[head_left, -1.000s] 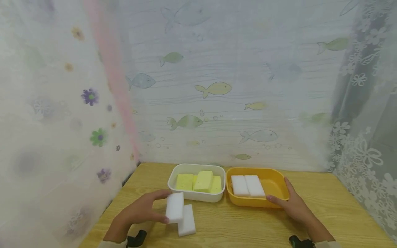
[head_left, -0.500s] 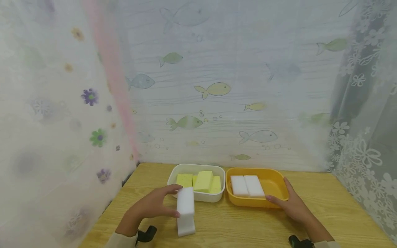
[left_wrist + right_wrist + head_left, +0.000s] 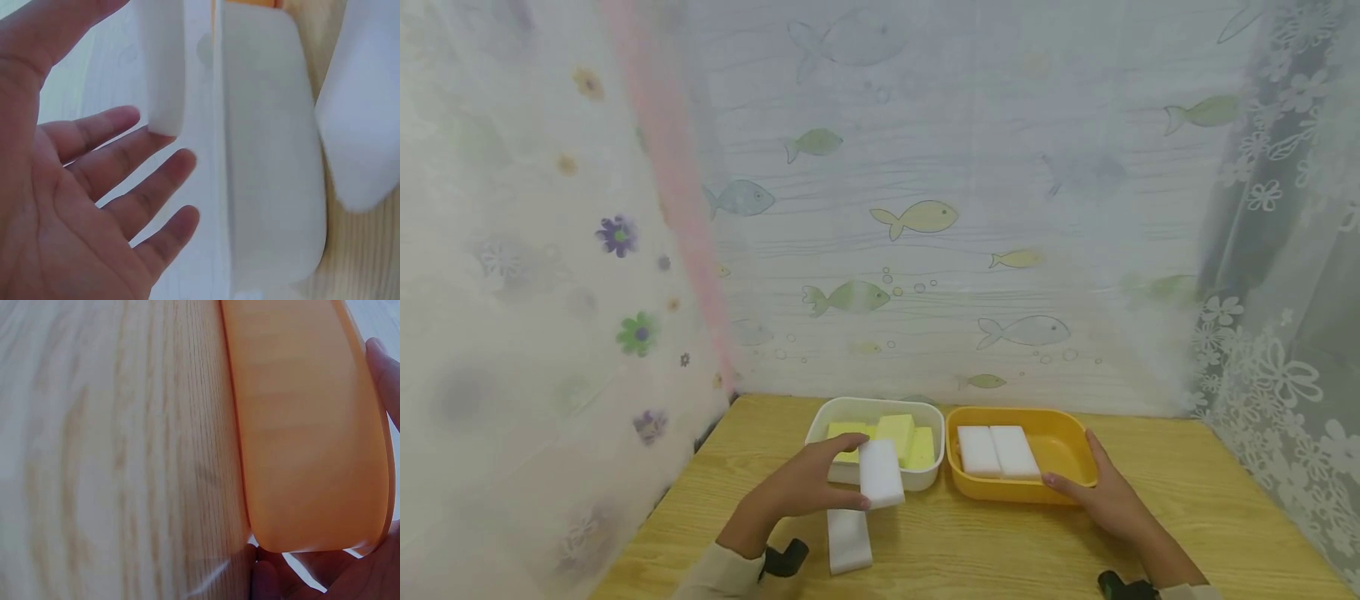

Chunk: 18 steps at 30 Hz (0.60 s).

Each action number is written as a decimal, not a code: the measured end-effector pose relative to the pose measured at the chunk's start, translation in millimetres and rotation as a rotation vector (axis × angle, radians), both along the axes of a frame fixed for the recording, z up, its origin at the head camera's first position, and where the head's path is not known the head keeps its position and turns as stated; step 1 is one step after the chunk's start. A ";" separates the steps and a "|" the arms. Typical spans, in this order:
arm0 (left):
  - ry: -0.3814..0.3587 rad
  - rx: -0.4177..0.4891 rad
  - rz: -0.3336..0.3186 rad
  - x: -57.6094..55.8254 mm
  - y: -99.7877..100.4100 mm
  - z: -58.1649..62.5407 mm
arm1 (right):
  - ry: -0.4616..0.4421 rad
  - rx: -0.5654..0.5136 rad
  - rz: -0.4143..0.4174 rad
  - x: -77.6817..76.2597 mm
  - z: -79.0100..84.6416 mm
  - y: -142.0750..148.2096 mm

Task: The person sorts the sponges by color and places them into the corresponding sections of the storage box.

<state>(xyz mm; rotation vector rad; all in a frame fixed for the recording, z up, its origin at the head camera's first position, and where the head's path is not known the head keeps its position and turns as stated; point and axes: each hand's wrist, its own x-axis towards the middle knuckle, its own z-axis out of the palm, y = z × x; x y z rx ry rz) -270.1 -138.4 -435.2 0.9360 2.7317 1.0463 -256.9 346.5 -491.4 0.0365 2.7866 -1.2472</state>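
Observation:
My left hand pinches a white sponge between thumb and fingers, above the table and overlapping the front of the white container. In the left wrist view this sponge is partly cut off by the frame, and the other fingers are spread. Another white sponge lies on the table below the hand. My right hand grips the right end of the orange container, thumb on its front rim. Two white sponges lie side by side in the left half of that container.
Several yellow sponges sit in the white container, which stands right beside the orange one on the wooden table. Behind the table hangs a fish-patterned curtain, and a flowered curtain closes off the left side.
My left hand has carried its white sponge to the right, from beside the sponge on the table to in front of the white container. My right hand stays on the orange container.

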 end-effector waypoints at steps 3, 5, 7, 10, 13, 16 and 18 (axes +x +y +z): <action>0.032 -0.019 0.003 -2.0 12.2 -2.2 | 0.000 0.004 -0.001 -0.3 0.0 0.1; 0.062 -0.036 0.007 -4.3 20.2 -4.7 | 0.001 0.007 -0.002 -0.1 0.2 -0.1; 0.083 -0.045 0.010 -6.2 27.7 -6.2 | 0.003 0.007 -0.001 0.2 0.4 -0.4; 0.121 -0.050 0.002 -9.5 38.2 -6.6 | 0.006 0.007 -0.003 0.8 0.5 -0.9; 0.138 -0.054 0.010 -12.2 47.3 -5.5 | 0.008 0.006 -0.004 1.0 0.3 -1.1; 0.130 -0.072 0.028 -14.2 55.7 -3.4 | 0.008 0.011 -0.005 0.7 -0.4 -0.9; 0.120 -0.081 0.037 -16.1 60.6 -2.3 | 0.008 0.015 -0.006 0.5 -0.5 -1.0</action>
